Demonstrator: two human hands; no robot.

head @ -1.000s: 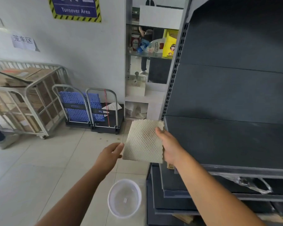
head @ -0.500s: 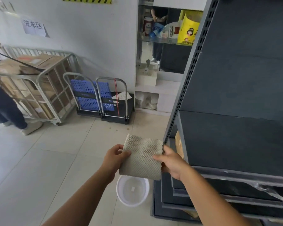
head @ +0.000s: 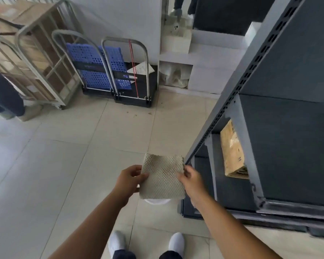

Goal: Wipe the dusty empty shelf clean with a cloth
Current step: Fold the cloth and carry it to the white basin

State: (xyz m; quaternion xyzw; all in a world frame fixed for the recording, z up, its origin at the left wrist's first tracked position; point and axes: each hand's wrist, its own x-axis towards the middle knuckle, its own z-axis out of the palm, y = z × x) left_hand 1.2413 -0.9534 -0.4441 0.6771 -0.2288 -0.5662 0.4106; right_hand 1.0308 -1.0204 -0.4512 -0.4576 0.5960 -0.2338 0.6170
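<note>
I hold a beige waffle-textured cloth [head: 162, 177] flat in front of me, above the tiled floor. My left hand [head: 130, 179] pinches its left edge and my right hand [head: 190, 179] pinches its right edge. The dark grey shelf unit [head: 288, 139] stands to my right, its empty boards tilted in this downward view. The cloth hangs just left of the unit's perforated upright [head: 238, 86] and does not touch any shelf board.
A white bowl [head: 158, 201] on the floor is mostly hidden under the cloth. A cardboard box [head: 232, 150] sits on a lower shelf. Folded blue trolleys [head: 108, 70] and a wire roll cage [head: 28, 51] stand by the wall; a person's leg [head: 4, 96] is at left.
My view has tipped down toward the floor and my shoes. The cloth dropped away from the shelf edge, and my left hand has taken hold of its left side.
</note>
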